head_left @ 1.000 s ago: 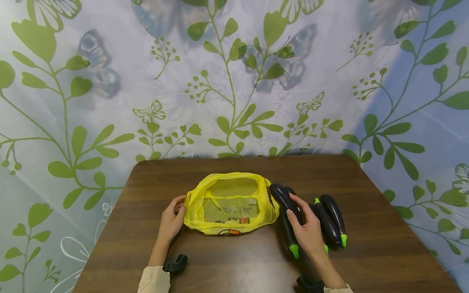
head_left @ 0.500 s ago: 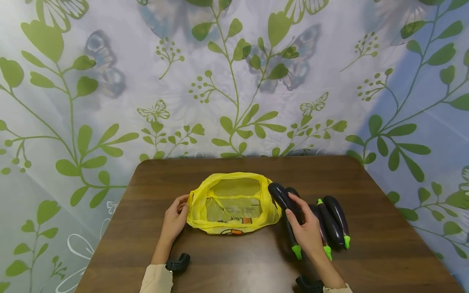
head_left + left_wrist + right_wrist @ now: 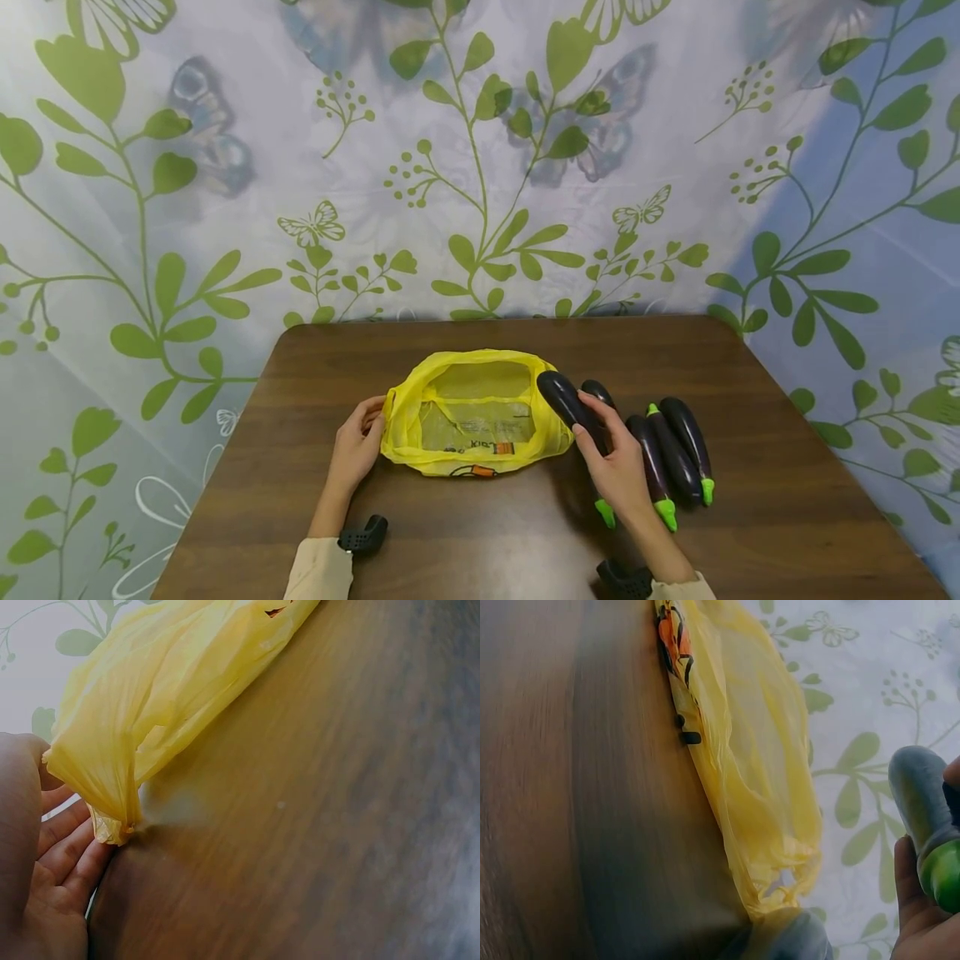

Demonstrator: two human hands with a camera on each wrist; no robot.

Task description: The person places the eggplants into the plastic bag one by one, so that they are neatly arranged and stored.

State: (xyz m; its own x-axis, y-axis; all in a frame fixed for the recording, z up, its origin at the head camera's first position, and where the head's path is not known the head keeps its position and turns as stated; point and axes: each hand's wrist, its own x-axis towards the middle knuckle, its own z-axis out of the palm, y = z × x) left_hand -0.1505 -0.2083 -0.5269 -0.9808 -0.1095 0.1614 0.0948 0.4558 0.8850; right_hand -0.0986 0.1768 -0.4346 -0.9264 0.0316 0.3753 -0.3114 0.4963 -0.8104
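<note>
A yellow plastic bag (image 3: pixel 551 433) stands on the table with its mouth spread wide. My left hand (image 3: pixel 357 446) holds the bag's left edge, its thumb and fingers on either side of the film in the left wrist view. In my right hand (image 3: pixel 617 462) is a dark eggplant (image 3: pixel 558 393), gripped near its green cap (image 3: pixel 941 877), with its rounded end at the bag's right rim. Another eggplant (image 3: pixel 597 392) lies partly hidden beneath that hand. To the right, three more eggplants (image 3: pixel 678 458) lie side by side on the table.
The brown wooden table (image 3: pixel 465 542) has rounded far corners. Right behind it hangs a cloth (image 3: pixel 465 167) printed with leaves and butterflies. Black wrist straps (image 3: pixel 363 536) are worn on both arms.
My right hand has shifted slightly left with the eggplant, bringing its rounded end over the bag's right rim. More of the eggplants at the right shows. My left hand keeps its hold.
</note>
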